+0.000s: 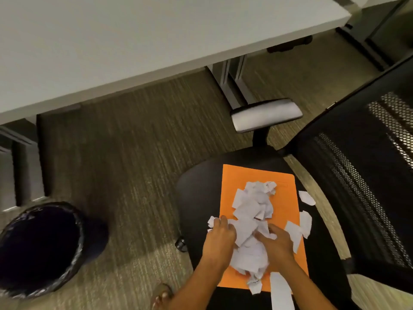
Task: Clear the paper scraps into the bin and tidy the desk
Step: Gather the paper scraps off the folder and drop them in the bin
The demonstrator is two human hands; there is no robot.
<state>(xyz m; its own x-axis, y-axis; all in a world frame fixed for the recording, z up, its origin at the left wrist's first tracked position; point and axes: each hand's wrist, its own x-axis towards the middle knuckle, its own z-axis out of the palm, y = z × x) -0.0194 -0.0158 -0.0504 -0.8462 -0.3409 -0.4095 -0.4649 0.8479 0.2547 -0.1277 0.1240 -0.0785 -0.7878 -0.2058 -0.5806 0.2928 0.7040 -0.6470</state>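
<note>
Now both hands (248, 240) cupping paper scraps (252, 211) on unlabelled orange folder (237, 182).

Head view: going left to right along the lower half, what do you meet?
Black-lined round waste bin → left hand → heap of white paper scraps on the orange folder → right hand → black mesh chair back.

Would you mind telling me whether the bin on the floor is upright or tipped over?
Upright: the bin stands on the carpet, its open, bag-lined mouth facing up.
</note>
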